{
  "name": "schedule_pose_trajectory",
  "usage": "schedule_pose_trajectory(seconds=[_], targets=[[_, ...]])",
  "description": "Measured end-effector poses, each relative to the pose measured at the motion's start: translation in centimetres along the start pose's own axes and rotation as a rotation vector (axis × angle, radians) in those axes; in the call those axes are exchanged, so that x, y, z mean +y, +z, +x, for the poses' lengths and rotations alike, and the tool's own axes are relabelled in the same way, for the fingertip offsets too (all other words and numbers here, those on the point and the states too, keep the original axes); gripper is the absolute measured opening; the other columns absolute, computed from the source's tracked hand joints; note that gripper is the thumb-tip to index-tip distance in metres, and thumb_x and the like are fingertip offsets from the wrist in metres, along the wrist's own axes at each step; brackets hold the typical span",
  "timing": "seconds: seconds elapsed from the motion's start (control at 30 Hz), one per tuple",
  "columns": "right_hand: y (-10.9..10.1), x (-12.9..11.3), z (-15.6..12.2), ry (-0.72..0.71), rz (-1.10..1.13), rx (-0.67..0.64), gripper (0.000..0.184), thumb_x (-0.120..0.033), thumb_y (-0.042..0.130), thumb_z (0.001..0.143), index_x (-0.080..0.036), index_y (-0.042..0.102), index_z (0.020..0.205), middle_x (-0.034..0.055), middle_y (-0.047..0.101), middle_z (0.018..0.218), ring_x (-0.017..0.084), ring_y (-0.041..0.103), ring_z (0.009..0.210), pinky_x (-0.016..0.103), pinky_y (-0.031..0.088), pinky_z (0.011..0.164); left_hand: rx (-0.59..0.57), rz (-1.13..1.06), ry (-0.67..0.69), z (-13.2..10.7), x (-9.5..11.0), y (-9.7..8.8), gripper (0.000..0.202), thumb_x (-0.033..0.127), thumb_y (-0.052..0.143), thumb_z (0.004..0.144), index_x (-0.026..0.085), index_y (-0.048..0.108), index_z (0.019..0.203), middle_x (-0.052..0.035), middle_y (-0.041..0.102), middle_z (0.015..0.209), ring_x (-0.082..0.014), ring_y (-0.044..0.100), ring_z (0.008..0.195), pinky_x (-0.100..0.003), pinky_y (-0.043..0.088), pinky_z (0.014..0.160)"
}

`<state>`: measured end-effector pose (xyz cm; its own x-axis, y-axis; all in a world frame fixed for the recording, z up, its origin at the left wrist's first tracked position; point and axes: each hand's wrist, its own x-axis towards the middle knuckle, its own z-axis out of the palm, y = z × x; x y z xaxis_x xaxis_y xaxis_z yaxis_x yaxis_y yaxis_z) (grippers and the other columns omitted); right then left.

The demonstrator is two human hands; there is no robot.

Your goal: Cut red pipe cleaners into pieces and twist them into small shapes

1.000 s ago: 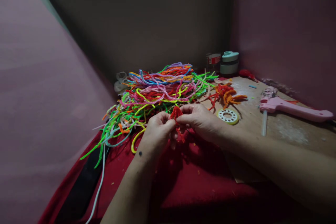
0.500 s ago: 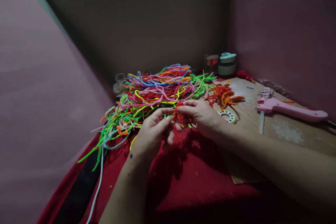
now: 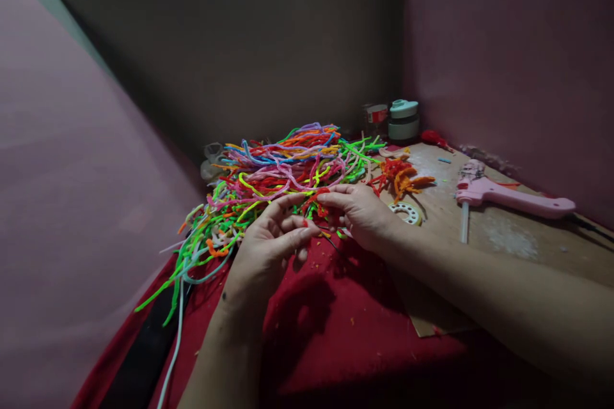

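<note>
My right hand point(image 3: 362, 214) pinches a small piece of fuzzy red pipe cleaner point(image 3: 321, 195) between thumb and fingertips. Beside it, my left hand point(image 3: 268, 239) has its index finger stretched toward that piece, with the thumb spread away below. A tiny red bit shows by the left fingertips; whether it is gripped is unclear. Just behind both hands lies a big heap of many-coloured pipe cleaners point(image 3: 283, 166). Below the fingers runs a thin dark strand point(image 3: 330, 243), partly hidden. Both hands hover over a red cloth point(image 3: 330, 319).
On the brown board point(image 3: 480, 262) at right lie a pink glue gun point(image 3: 508, 195) with a glue stick, a white tape roll point(image 3: 405, 212) and twisted red-orange pieces point(image 3: 400, 177). A teal-lidded container point(image 3: 403, 120) stands behind. A white cable point(image 3: 177, 339) runs along the left.
My left thumb has drawn back from the red piece, opening a gap to the index finger. My right hand keeps its pinch. The whole view has shifted slightly.
</note>
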<state>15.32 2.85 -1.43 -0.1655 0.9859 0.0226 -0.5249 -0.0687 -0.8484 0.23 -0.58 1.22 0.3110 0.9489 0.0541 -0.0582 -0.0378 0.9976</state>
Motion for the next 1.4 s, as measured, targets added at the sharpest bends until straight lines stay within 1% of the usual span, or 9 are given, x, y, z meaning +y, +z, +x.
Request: schedule_pose_trajectory(seconds=[0.07, 0.23, 0.43, 0.7, 0.83, 0.93, 1.0, 1.17, 1.4], targets=[[0.1, 0.0, -0.1, -0.011, -0.011, 0.013, 0.017, -0.02, 0.069, 0.06, -0.014, 0.053, 0.061, -0.0035, 0.05, 0.052, 0.007, 0.044, 0.046, 0.023, 0.036, 0.045, -0.001, -0.036, -0.02, 0.2, -0.1, 0.0, 0.044, 0.012, 0.069, 0.069, 0.022, 0.054, 0.108, 0.0022, 0.063, 0.071, -0.0072, 0.054, 0.045, -0.016, 0.043, 0.037], [0.2, -0.1, -0.4, -0.064, -0.087, -0.033, 0.016, -0.021, 0.065, 0.064, -0.015, 0.052, 0.059, -0.0049, 0.047, 0.046, 0.006, 0.04, 0.041, 0.022, 0.031, 0.041, 0.023, -0.035, -0.037, 0.0, -0.2, 0.1, 0.011, 0.011, 0.07, 0.067, 0.011, 0.061, 0.073, -0.0018, 0.063, 0.067, -0.0112, 0.061, 0.054, -0.019, 0.05, 0.044], [0.4, -0.1, -0.8, -0.095, -0.179, -0.098, 0.015, -0.021, 0.063, 0.067, -0.014, 0.053, 0.058, -0.0052, 0.047, 0.045, 0.006, 0.039, 0.04, 0.022, 0.029, 0.042, 0.184, 0.005, 0.199, 0.1, -0.7, 0.5, 0.008, 0.012, 0.068, 0.069, 0.015, 0.062, 0.073, 0.001, 0.062, 0.059, -0.0098, 0.058, 0.052, -0.02, 0.048, 0.047], [0.5, 0.1, -1.2, -0.083, -0.225, -0.088, 0.012, -0.018, 0.061, 0.068, -0.014, 0.054, 0.06, -0.0053, 0.048, 0.044, 0.005, 0.039, 0.037, 0.02, 0.027, 0.039, 0.312, 0.394, 0.376, -0.2, -1.2, 0.8, 0.005, 0.02, 0.065, 0.074, 0.017, 0.061, 0.077, 0.0022, 0.057, 0.065, -0.0085, 0.052, 0.056, -0.02, 0.043, 0.053], [0.4, 0.4, -1.0, -0.043, -0.18, -0.082, 0.014, -0.017, 0.061, 0.067, -0.015, 0.052, 0.057, -0.0057, 0.046, 0.042, 0.006, 0.039, 0.036, 0.021, 0.029, 0.038, 0.26, 0.735, 0.619, -0.1, -1.5, 0.9, 0.004, 0.014, 0.06, 0.076, 0.018, 0.061, 0.075, 0.0006, 0.055, 0.073, -0.0099, 0.053, 0.066, -0.021, 0.043, 0.062], [0.3, 0.6, -0.7, -0.033, -0.14, -0.094, 0.015, -0.017, 0.062, 0.066, -0.015, 0.052, 0.056, -0.0054, 0.047, 0.042, 0.006, 0.039, 0.037, 0.021, 0.031, 0.039, 0.221, 0.891, 0.724, 0.0, -1.7, 1.0, 0.007, 0.012, 0.058, 0.078, 0.017, 0.06, 0.074, -0.0008, 0.055, 0.075, -0.0103, 0.053, 0.069, -0.022, 0.042, 0.064], [0.2, 0.6, -0.6, -0.029, -0.117, -0.095, 0.014, -0.018, 0.062, 0.066, -0.014, 0.053, 0.057, -0.0048, 0.049, 0.045, 0.006, 0.041, 0.038, 0.021, 0.033, 0.039, 0.195, 0.907, 0.68, 0.0, -1.6, 1.1, 0.008, 0.015, 0.056, 0.08, 0.017, 0.06, 0.074, -0.0014, 0.055, 0.075, -0.0104, 0.052, 0.069, -0.022, 0.042, 0.065], [0.3, 0.5, -0.7, -0.013, -0.12, -0.075, 0.013, -0.019, 0.062, 0.066, -0.015, 0.053, 0.058, -0.0045, 0.05, 0.045, 0.006, 0.042, 0.037, 0.021, 0.032, 0.039, 0.169, 0.618, 0.305, -0.4, -1.0, 1.3, 0.027, 0.033, 0.043, 0.089, 0.016, 0.06, 0.077, -0.0018, 0.057, 0.067, -0.0104, 0.053, 0.059, -0.023, 0.044, 0.057], [0.3, 0.5, -0.9, -0.009, -0.152, -0.103, 0.012, -0.018, 0.062, 0.067, -0.014, 0.054, 0.059, -0.0046, 0.05, 0.043, 0.006, 0.04, 0.035, 0.02, 0.032, 0.037, 0.156, 0.191, 0.017, 0.0, -0.6, 0.6, 0.019, 0.032, 0.064, 0.074, 0.015, 0.056, 0.072, 0.0018, 0.058, 0.052, -0.0083, 0.05, 0.043, -0.019, 0.042, 0.041]])
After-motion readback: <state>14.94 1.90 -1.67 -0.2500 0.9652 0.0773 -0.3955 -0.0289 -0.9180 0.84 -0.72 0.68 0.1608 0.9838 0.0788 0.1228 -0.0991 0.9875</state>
